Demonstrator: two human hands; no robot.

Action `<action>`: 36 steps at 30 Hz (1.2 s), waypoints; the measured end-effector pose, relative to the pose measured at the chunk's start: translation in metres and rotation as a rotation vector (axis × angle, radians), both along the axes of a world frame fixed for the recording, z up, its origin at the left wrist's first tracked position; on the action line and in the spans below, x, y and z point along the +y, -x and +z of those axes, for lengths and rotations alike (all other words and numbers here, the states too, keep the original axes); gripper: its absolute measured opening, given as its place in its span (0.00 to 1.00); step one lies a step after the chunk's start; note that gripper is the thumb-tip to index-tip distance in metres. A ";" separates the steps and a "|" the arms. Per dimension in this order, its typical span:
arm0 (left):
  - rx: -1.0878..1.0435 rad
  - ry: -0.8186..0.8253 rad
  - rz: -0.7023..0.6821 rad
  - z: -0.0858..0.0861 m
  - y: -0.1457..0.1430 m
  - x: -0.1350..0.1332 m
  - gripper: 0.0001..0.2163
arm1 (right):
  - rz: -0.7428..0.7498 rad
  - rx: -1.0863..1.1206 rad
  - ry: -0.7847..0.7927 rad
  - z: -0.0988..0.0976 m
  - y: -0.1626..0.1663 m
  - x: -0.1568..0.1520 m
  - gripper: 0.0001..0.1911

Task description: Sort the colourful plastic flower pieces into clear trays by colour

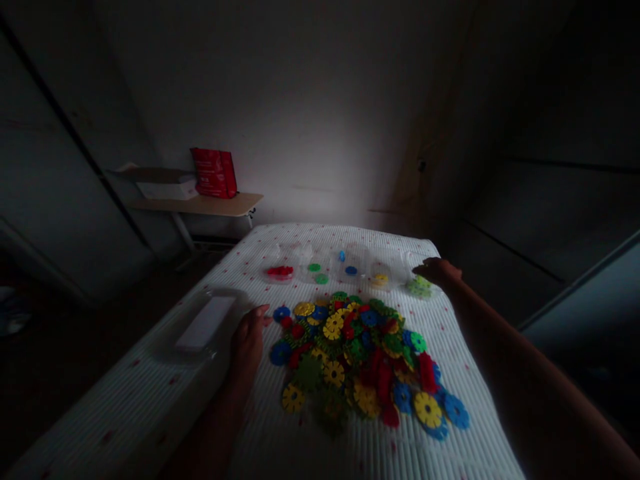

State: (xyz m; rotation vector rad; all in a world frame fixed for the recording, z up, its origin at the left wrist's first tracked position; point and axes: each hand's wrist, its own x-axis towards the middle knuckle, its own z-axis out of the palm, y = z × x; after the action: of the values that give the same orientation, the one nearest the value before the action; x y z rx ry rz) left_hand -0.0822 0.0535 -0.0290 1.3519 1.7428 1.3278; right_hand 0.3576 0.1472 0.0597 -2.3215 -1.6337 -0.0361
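Note:
My left hand [249, 340] is beside the left edge of a pile of plastic snowflake discs [345, 360], fingers stretched toward a blue disc [281, 314]. Nothing shows in that hand. Red, yellow, green and blue discs overlap in the pile. My right hand [437, 272] reaches over a clear container holding light green pieces [419, 287] at the far right. Its fingers are dark and blurred together, so any piece between them is hidden.
A row of clear containers holds red pieces [280, 272], green discs [321, 279], a blue disc [351, 271] and yellow discs [379, 279]. Left on the striped cloth [210, 407] lies a clear tray with a white block [206, 323]. Behind, a side table [225, 205] bears a red bag [215, 173].

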 end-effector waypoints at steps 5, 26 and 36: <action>0.000 -0.012 -0.005 -0.004 0.001 0.002 0.25 | -0.090 -0.110 0.089 0.016 0.010 -0.008 0.25; -0.026 -0.090 -0.028 -0.008 0.002 -0.001 0.24 | 0.285 0.153 -0.458 -0.032 0.037 -0.155 0.19; 0.021 -0.084 -0.013 -0.010 0.003 0.000 0.23 | 0.315 0.204 -0.385 -0.078 0.016 -0.142 0.19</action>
State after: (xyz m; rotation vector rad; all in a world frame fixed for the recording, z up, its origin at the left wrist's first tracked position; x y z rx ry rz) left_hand -0.0851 0.0531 -0.0385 1.4255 1.7059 1.3981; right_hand 0.3420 0.0048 -0.0187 -1.7114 -1.6940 -0.0393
